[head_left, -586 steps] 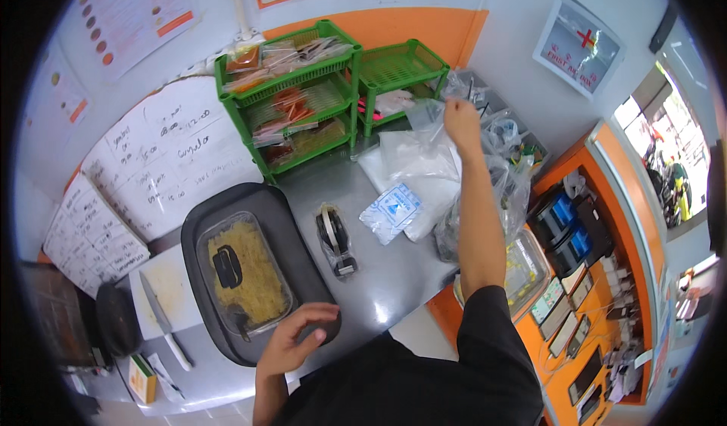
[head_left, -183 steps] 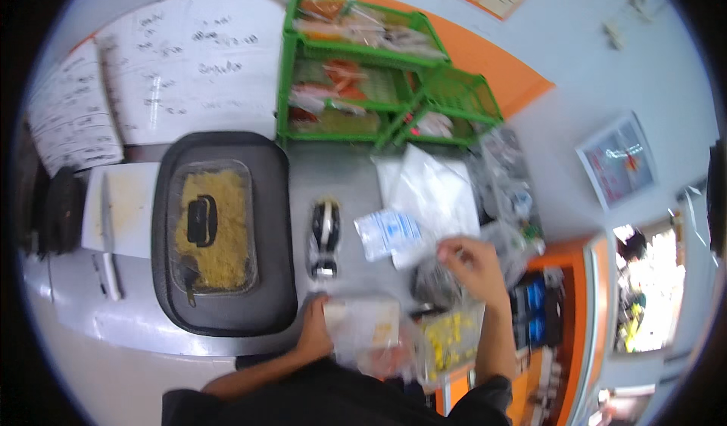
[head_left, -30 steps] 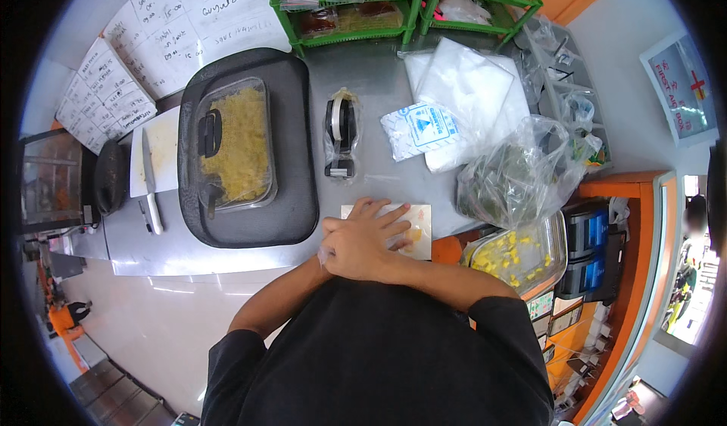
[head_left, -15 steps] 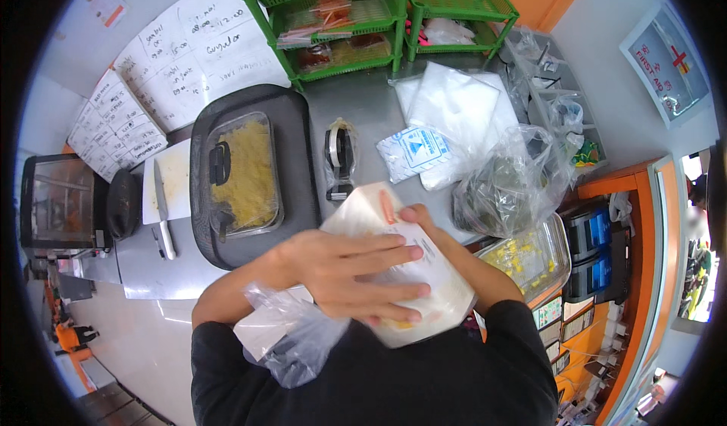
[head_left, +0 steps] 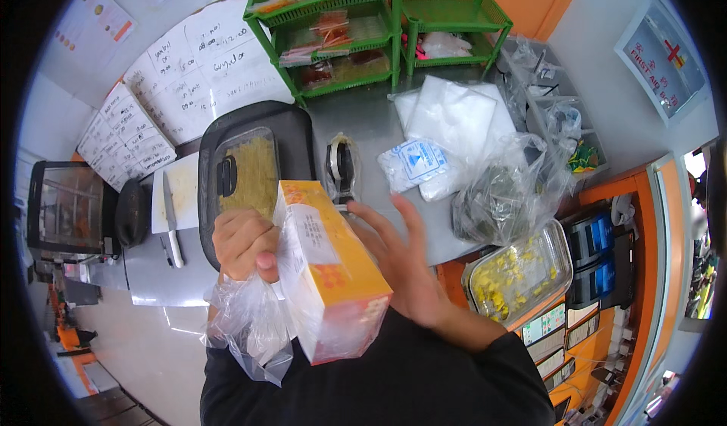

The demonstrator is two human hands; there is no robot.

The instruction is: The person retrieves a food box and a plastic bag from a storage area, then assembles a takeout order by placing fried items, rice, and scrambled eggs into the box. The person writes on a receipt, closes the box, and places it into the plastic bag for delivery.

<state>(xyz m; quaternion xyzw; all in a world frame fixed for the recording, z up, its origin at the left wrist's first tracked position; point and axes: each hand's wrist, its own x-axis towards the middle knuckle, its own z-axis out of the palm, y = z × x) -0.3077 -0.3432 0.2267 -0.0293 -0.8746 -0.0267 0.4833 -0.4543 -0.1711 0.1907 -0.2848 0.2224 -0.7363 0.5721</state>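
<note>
A yellow-orange and white carton box [head_left: 337,252] hangs tilted in front of my chest, with clear plastic around its lower part. My left hand [head_left: 246,244] is closed in a fist at the box's left side, gripping the gathered clear plastic bag [head_left: 254,331], whose loose end dangles below. To the right of the box, my right hand [head_left: 401,263] is open with fingers spread; the box hides part of it, so whether it touches cannot be told. Beyond my left hand, a lidded clear container [head_left: 254,168] of yellowish-brown food rests on a black tray [head_left: 295,134].
A knife [head_left: 170,206] lies on a white cutting board [head_left: 185,180] at left. Tape in a clear wrapper [head_left: 341,161] sits mid-table. White plastic sheets [head_left: 447,108] and a filled clear bag [head_left: 500,199] lie right. A glass dish [head_left: 564,255] holds yellow pieces. Green racks [head_left: 326,62] stand behind.
The box has turned from its white face to its yellow-orange side. My left hand went from lying spread over it to gripping the plastic; my right hand came off its far side and opened.
</note>
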